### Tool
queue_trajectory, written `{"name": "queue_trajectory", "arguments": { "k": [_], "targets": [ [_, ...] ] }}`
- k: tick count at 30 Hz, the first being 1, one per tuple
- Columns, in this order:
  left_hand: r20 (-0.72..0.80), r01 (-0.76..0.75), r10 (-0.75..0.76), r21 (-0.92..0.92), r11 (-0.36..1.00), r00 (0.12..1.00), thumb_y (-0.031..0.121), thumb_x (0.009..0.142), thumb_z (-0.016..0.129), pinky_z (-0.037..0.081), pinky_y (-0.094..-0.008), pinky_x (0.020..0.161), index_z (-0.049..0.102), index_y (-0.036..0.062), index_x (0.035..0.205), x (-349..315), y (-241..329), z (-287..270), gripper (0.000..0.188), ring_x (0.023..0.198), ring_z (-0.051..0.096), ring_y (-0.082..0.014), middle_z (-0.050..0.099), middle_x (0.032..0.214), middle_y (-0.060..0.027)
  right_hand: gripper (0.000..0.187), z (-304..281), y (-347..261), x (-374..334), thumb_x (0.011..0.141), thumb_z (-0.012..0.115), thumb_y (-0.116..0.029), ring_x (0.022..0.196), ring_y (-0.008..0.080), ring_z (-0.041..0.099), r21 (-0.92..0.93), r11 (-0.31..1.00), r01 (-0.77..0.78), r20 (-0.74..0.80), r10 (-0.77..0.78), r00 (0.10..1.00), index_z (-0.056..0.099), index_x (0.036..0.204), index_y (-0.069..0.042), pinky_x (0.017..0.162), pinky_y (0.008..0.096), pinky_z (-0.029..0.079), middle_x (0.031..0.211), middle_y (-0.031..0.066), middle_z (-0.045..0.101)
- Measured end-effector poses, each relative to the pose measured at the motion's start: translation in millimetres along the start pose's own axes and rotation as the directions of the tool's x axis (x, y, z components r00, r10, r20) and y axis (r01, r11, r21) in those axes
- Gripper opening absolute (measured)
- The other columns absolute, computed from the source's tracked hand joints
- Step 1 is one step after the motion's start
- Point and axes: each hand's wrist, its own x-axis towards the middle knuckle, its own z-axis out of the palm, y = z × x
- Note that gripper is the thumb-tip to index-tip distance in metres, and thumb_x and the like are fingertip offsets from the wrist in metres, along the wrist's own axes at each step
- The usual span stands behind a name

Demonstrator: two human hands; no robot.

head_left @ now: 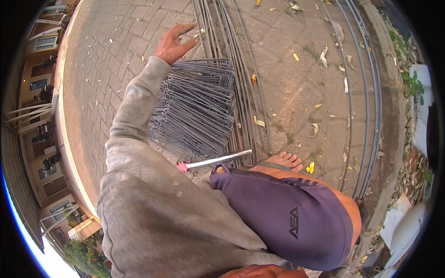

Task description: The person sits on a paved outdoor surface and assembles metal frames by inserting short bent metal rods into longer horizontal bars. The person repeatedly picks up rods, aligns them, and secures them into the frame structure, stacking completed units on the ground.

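My left hand [177, 43] reaches out at the upper middle, thumb and fingers apart, holding nothing that I can see. Its fingertips come close to a bundle of long thin steel rods [234, 60]; whether they touch is unclear. Just below the hand lies a heap of bent rectangular steel wire stirrups [199, 109], stacked on the paving beside the rods. Between the heap and my leg is a shiny silver bar [220, 160] with a pink end. Only a strip of skin shows at the lower edge, perhaps my right hand [264, 272]; its fingers are hidden.
My bare foot [285, 161] rests on the brick paving [296, 88] by the rods' near end. More long bars [371, 92] run along the right by the kerb, with plants and white slabs beyond. Fallen leaves are scattered about. House fronts [44, 106] stand at the left.
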Motion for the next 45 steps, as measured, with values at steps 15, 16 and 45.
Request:
{"name": "queue_trajectory", "arguments": {
  "k": [15, 16, 45],
  "targets": [
    [0.341, 0.451, -0.938, -0.848, -0.279, 0.060, 0.031, 0.071, 0.089, 0.041, -0.0441, 0.110, 0.057, -0.0094, 0.124, -303.0, 56.6, 138.2, 0.075, 0.121, 0.054, -0.0320, 0.056, 0.130, -0.0238, 0.022, 0.0, -4.5, 16.5, 0.089, 0.066, -0.020, 0.106, 0.0331, 0.067, -0.218, 0.932, 0.290, 0.099, -0.274, 0.957, 0.071, 0.107, -0.009, 0.089, 0.0457, 0.051, 0.108, 0.0124, 0.069],
    [0.359, 0.489, -0.906, -0.846, -0.213, 0.226, 0.032, 0.071, 0.089, 0.032, -0.0491, 0.118, 0.045, -0.0096, 0.137, -296.3, 64.7, 141.9, 0.090, 0.136, 0.043, -0.0347, 0.045, 0.142, -0.0255, 0.022, 0.1, -5.8, 15.1, 0.089, 0.066, -0.021, 0.106, 0.0333, 0.067, -0.220, 0.932, 0.289, 0.093, -0.274, 0.957, 0.071, 0.107, -0.009, 0.089, 0.0457, 0.051, 0.108, 0.0125, 0.069],
    [0.251, 0.072, -0.658, -0.955, -0.287, 0.710, 0.017, 0.084, 0.078, 0.057, -0.0456, 0.081, 0.068, 0.0035, 0.100, -269.0, 49.0, 132.6, 0.023, 0.088, 0.069, -0.0276, 0.072, 0.096, -0.0116, 0.020, 14.0, -72.5, 68.3, 0.091, 0.063, -0.025, 0.106, 0.0409, 0.066, -0.296, 0.734, 0.611, 0.097, -0.613, 0.784, 0.066, 0.092, -0.006, 0.096, 0.0476, 0.047, 0.105, 0.0185, 0.071]
  ]
}}
